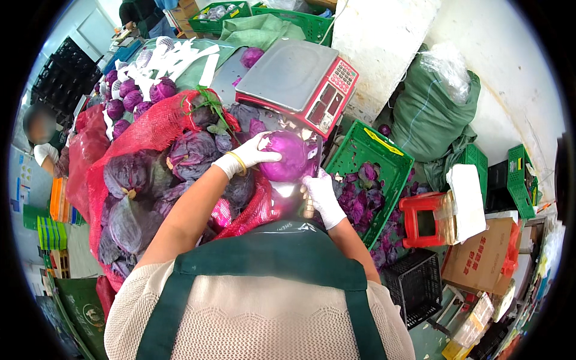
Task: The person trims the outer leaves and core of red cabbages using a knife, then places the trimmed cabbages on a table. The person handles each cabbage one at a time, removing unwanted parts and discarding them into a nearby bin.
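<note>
A peeled red cabbage point(284, 156) with a smooth, bright purple surface is in front of me. My left hand point(252, 155), in a white glove, grips its left side with the thumb across the top. In my gloved right hand point(321, 193) is a knife point(320, 150); its blade stands along the right side of the cabbage, and a pale handle end shows below the fingers. Left of my hands, an open red mesh sack point(148, 130) holds several unpeeled cabbages point(191, 153) with dull, dark outer leaves.
Beyond the cabbage stands a red digital scale point(297, 81). A green crate point(364, 135) with stripped leaves point(362, 193) is at my right, near a red stool point(420, 220). Peeled cabbages point(132, 99) and white foam nets point(180, 56) lie at far left. Another person point(47, 148) is at the left edge.
</note>
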Available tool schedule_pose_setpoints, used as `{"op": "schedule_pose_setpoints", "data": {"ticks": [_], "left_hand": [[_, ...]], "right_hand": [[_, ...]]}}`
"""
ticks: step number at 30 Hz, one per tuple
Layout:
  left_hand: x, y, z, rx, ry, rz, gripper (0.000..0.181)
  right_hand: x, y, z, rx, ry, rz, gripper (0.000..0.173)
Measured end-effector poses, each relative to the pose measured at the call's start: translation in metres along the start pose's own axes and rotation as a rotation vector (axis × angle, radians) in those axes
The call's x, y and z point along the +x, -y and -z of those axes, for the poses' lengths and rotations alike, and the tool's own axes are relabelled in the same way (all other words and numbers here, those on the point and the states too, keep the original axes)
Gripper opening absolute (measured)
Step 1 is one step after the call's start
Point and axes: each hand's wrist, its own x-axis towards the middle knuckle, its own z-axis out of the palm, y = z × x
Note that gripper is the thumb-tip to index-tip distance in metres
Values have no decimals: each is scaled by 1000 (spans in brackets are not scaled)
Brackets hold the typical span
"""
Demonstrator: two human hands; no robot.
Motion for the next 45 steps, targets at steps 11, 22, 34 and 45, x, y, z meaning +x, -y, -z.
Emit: {"op": "schedule_pose_setpoints", "data": {"ticks": [11,22,34,45], "left_hand": [[10,4,18,61,117,18,86],[21,-20,9,235,-106,42,73],[45,-9,19,-225,-210,209,65],[45,3,39,-8,-283,266,67]], "right_hand": [[0,-9,87,-832,-362,335,50],[23,31,12,-497,42,488,32],[18,15,-16,771,262,14,16],[-52,-10,72,-490,-203,303,61]]}}
